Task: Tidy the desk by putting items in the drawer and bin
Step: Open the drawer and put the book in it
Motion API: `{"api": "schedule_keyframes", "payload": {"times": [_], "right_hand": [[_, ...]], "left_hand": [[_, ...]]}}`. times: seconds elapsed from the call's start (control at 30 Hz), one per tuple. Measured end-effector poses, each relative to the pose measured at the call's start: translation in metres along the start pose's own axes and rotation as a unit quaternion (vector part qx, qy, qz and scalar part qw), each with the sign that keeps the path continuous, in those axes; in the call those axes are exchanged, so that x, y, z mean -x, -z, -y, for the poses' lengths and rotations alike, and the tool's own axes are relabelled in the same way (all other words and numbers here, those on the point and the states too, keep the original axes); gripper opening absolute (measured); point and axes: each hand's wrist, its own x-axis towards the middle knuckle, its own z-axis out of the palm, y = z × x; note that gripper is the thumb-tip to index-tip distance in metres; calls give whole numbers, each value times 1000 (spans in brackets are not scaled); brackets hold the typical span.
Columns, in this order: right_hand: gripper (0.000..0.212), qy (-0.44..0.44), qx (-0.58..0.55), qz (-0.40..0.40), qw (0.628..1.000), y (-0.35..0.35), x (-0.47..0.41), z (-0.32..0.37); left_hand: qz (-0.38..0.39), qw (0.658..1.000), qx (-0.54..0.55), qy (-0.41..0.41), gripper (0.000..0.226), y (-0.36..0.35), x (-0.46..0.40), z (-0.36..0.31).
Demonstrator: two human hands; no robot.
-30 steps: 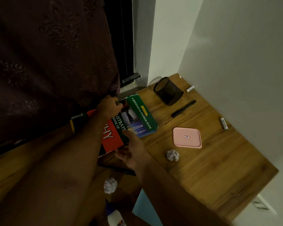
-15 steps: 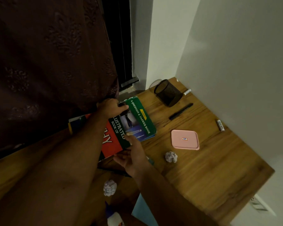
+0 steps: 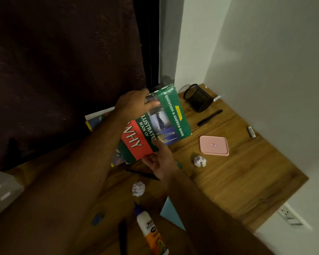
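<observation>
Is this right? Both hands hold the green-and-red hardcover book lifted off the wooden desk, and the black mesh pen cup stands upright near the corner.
Not quite. The head view shows the black mesh pen cup lying tipped on its side near the corner, not upright. The rest holds: the left hand and right hand grip the green-and-red hardcover book, raised off the wooden desk.
</observation>
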Motion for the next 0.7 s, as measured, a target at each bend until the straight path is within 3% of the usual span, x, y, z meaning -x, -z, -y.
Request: {"api": "schedule_keyframes", "payload": {"times": [0.13, 0.23, 0.43, 0.57, 0.7], "right_hand": [[30, 93, 50, -20, 994, -7, 9, 0], [23, 194, 69, -42, 978, -11, 27, 8], [12, 406, 110, -56, 906, -7, 103, 44], [12, 472, 190, -85, 857, 28, 146, 64], [13, 496, 208, -126, 833, 83, 174, 77]], "left_hand": [[-77, 995, 55, 9, 44, 30, 30, -3], [-156, 978, 141, 8, 42, 51, 53, 0], [-244, 873, 418, 53, 32, 62, 98, -20], [-256, 807, 530, 43, 18, 43, 123, -61], [-213, 764, 608, 37, 22, 12, 147, -118]]}}
